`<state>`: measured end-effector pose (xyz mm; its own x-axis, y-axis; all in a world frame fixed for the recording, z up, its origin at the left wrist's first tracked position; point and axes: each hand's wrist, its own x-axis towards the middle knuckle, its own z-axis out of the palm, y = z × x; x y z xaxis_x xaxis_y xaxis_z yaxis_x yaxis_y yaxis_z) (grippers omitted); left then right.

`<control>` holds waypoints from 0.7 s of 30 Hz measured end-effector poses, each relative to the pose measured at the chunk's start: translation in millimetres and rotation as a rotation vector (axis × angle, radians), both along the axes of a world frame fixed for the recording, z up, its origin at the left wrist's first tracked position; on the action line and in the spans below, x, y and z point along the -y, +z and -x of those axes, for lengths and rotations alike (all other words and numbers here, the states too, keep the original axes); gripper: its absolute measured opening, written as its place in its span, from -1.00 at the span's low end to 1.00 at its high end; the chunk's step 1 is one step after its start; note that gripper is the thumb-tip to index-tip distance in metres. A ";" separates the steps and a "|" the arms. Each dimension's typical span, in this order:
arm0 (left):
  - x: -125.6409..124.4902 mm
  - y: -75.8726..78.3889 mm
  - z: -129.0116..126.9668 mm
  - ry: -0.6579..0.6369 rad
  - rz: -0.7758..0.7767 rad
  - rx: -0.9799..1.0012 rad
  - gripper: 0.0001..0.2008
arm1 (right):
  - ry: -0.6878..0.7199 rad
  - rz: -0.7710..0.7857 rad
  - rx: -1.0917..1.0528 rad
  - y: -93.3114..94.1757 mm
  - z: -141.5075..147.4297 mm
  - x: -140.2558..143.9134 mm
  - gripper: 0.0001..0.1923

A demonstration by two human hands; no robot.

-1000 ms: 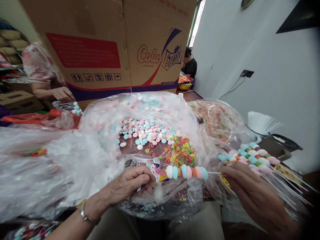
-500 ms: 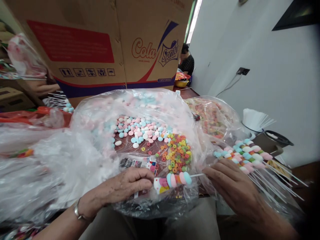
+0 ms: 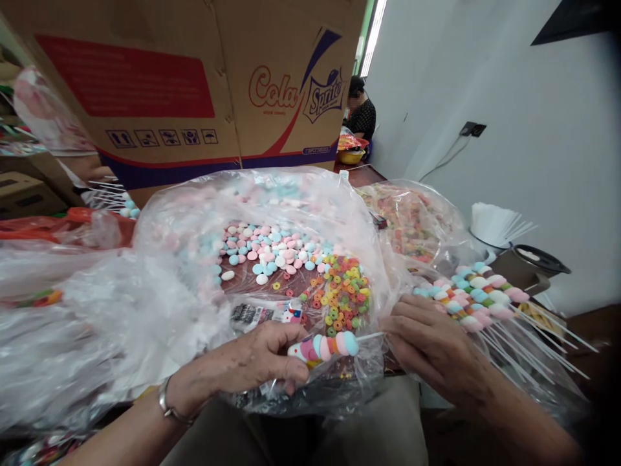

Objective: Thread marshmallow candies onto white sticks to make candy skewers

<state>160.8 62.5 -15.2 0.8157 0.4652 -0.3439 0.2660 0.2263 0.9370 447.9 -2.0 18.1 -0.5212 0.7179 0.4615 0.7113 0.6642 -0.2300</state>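
Since a second ago the candy skewer has slid left and lower, its tip now meeting the left hand. Left fingers curl closed around the skewer's candy end and a printed wrapper. Right hand: fingers pinch the bare stick end. One skewer in hand, low centre of frame; long axis near horizontal, tilted slightly, candy end pointing left. About five or six candies on it, count uncertain.

Little room: the clear bag of loose candies rises just above both hands and crowds the left. Finished skewers, a pile too dense to count, lie just right of the right hand, sticks fanning lower right. Cardboard box walls off the upper frame. One other person sits well apart, upper centre.
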 end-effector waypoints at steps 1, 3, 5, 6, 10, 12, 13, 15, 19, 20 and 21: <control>0.1 0.5 0.3 0.011 -0.016 0.000 -0.79 | 0.013 0.003 0.006 1.7 -0.2 -0.4 -0.77; 0.0 3.0 1.1 0.023 -0.068 -0.006 -0.80 | 0.039 0.012 0.014 3.2 0.4 -1.1 -0.76; 0.1 6.0 1.6 0.002 -0.129 -0.025 -0.81 | 0.055 0.017 0.011 2.3 3.2 -2.3 -0.73; 0.3 7.0 1.4 -0.018 -0.160 -0.037 -0.81 | 0.061 0.020 0.015 1.3 5.2 -3.4 -0.73; 0.8 5.6 -1.5 -0.067 -0.215 -0.070 -0.81 | 0.097 0.021 0.069 0.7 11.1 -11.4 -0.73; 0.6 3.0 -3.2 -0.060 -0.206 -0.058 -0.80 | 0.101 0.018 0.082 4.1 9.9 -15.9 -0.71; 0.3 1.7 -3.7 -0.055 -0.200 -0.054 -0.78 | 0.097 0.017 0.083 6.6 8.5 -17.6 -0.70; 0.0 -0.7 -3.5 -0.056 -0.214 -0.059 -0.73 | 0.083 0.030 0.093 11.7 5.9 -19.7 -0.70; 2.1 -5.9 -1.4 -0.027 -0.428 -0.070 -0.68 | -0.037 0.192 0.106 15.9 9.8 -19.0 -0.74; 3.2 -7.4 -1.2 -0.019 -0.487 -0.065 -0.69 | -0.081 0.283 0.104 15.0 12.9 -18.5 -0.75; 4.3 -8.9 -1.2 -0.014 -0.531 -0.063 -0.71 | -0.116 0.387 0.104 13.4 16.3 -17.9 -0.76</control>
